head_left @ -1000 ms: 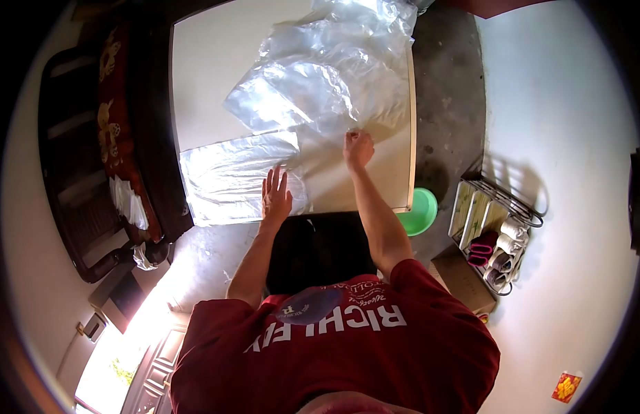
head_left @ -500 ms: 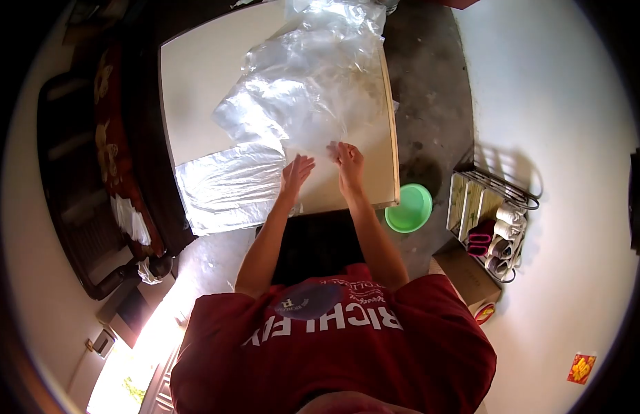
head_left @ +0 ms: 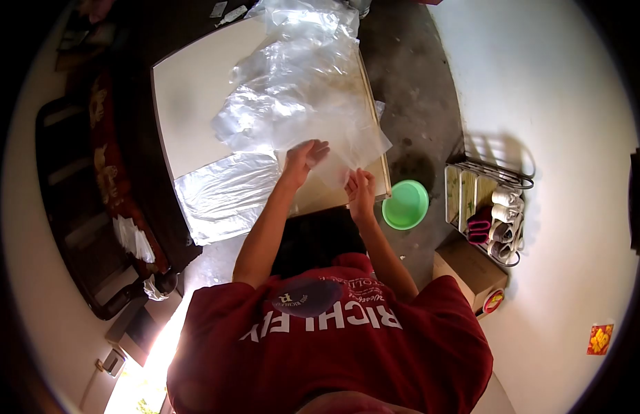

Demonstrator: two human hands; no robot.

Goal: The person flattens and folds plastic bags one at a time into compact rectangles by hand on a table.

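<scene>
Clear plastic bags [head_left: 292,103] lie in a loose, crinkled pile over the far part of a pale table [head_left: 189,117]. My right hand [head_left: 361,192] pinches the near edge of one thin, clear bag close to the table's front right corner. That bag slants up from my fingertips toward the pile. My left hand [head_left: 305,160] is beside the same bag, its fingers stretched to the right and the thumb apart from them. On the table's near left lies a flat, shiny stack of plastic bags [head_left: 227,196].
A green basin [head_left: 405,205] is on the floor off the table's right corner. Further right are a rack with shoes [head_left: 503,221] and a cardboard box [head_left: 472,269] by the wall. A dark wooden bench [head_left: 72,207] runs along the left.
My right hand has moved down and to the right, drawing the bag's edge along with it. My left hand has moved slightly up and right, and the camera view has shifted a little.
</scene>
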